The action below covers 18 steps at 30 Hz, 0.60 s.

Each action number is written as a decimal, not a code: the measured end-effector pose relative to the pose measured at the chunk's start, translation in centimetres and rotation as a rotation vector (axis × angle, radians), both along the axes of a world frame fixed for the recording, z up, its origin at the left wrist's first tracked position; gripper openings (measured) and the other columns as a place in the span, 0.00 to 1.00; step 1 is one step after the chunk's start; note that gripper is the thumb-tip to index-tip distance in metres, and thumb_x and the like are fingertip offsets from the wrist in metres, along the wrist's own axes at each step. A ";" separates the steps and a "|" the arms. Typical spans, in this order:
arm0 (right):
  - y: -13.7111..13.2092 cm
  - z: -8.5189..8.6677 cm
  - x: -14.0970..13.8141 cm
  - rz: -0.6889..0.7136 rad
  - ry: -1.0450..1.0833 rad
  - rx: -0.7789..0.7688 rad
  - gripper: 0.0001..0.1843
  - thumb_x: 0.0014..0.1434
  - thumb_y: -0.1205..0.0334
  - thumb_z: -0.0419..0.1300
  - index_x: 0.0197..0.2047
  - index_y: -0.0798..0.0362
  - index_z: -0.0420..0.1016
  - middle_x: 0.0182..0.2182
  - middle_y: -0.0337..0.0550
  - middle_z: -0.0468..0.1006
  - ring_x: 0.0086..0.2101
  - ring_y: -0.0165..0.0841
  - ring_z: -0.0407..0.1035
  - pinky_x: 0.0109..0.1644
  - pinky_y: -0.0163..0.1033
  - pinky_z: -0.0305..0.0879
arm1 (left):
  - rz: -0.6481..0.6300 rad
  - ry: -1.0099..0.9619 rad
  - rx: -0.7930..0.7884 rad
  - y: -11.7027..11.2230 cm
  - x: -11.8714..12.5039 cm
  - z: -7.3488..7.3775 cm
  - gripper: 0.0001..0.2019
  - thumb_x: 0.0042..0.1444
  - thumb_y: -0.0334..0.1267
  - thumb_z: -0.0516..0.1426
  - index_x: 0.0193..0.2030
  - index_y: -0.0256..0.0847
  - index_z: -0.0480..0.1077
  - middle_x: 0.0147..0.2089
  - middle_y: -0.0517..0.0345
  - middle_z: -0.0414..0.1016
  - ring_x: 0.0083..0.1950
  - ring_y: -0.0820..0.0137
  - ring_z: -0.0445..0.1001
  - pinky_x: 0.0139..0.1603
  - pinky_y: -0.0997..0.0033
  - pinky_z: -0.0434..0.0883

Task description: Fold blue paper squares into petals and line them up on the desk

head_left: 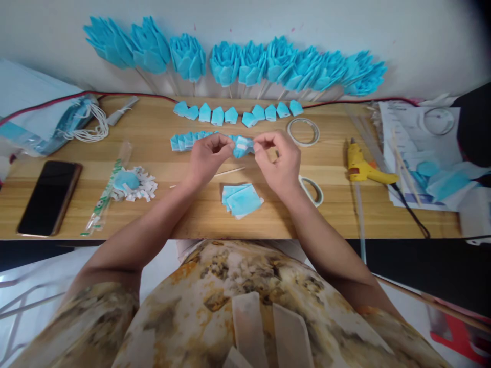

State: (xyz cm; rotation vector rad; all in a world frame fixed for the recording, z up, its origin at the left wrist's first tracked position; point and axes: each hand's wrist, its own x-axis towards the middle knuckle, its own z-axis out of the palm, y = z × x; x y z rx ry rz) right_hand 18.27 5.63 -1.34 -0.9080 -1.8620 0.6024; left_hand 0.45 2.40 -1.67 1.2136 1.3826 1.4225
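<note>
Between my hands is a small folded blue fabric petal (241, 147) with a white strip on its face. My left hand (210, 154) pinches its left edge, and my right hand (279, 158) pinches the right edge. Just behind them runs a row of overlapping blue petals (186, 141), partly hidden by my left hand. Farther back lies a spaced row of folded petals (217, 115). Below my hands rests a small stack of flat blue fabric pieces (242, 199). A thin wooden stick (230, 171) lies on the table, partly covered by my left arm.
Blue fabric flowers (225, 64) on sticks lean along the wall. Tape rolls (304, 132) and a yellow glue gun (356, 162) are on the right. At left are a phone (49, 198), white paper scraps (148, 184) and a plastic bag (46, 133). A cable crosses the back.
</note>
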 end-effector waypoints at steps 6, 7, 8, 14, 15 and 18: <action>-0.3 0.1 -0.1 0.042 -0.163 0.079 0.08 0.63 0.64 0.58 0.33 0.49 0.76 0.29 0.39 0.77 0.34 0.34 0.69 0.45 0.44 0.63 | -0.051 0.015 0.048 -0.1 0.3 0.0 0.07 0.56 0.30 0.63 0.28 0.39 0.72 0.25 0.65 0.67 0.27 0.77 0.61 0.30 0.73 0.60; -0.2 0.0 -0.1 0.048 -0.173 0.056 0.08 0.63 0.64 0.58 0.33 0.49 0.76 0.29 0.39 0.77 0.34 0.35 0.68 0.45 0.44 0.62 | -0.077 0.008 0.041 -0.1 0.3 0.1 0.08 0.56 0.31 0.64 0.28 0.40 0.72 0.25 0.65 0.66 0.27 0.77 0.62 0.31 0.73 0.60; -0.1 0.0 -0.1 0.056 -0.182 0.031 0.07 0.63 0.63 0.58 0.33 0.49 0.77 0.29 0.40 0.77 0.34 0.35 0.68 0.45 0.44 0.62 | -0.101 0.000 0.033 -0.2 0.4 0.2 0.08 0.57 0.32 0.64 0.28 0.40 0.71 0.25 0.65 0.66 0.27 0.76 0.62 0.31 0.72 0.60; -0.1 0.3 -0.2 0.088 -0.151 -0.069 0.06 0.60 0.62 0.61 0.30 0.48 0.75 0.27 0.38 0.75 0.33 0.35 0.67 0.45 0.43 0.62 | -0.203 -0.040 -0.032 -0.2 0.4 0.8 0.10 0.56 0.33 0.66 0.27 0.41 0.70 0.24 0.65 0.64 0.27 0.75 0.60 0.32 0.70 0.59; -0.1 0.3 -0.2 0.093 -0.137 -0.076 0.06 0.60 0.62 0.61 0.30 0.49 0.74 0.27 0.38 0.75 0.33 0.34 0.67 0.45 0.43 0.62 | -0.216 -0.047 -0.042 -0.2 0.4 0.8 0.10 0.56 0.32 0.66 0.27 0.41 0.70 0.24 0.65 0.64 0.27 0.75 0.60 0.32 0.70 0.59; -0.1 0.3 -0.1 0.116 -0.109 -0.104 0.07 0.60 0.62 0.60 0.29 0.49 0.73 0.26 0.37 0.74 0.32 0.33 0.66 0.43 0.41 0.62 | -0.236 -0.064 -0.064 -0.2 0.4 0.9 0.09 0.57 0.30 0.65 0.27 0.40 0.70 0.24 0.65 0.63 0.27 0.75 0.60 0.33 0.70 0.59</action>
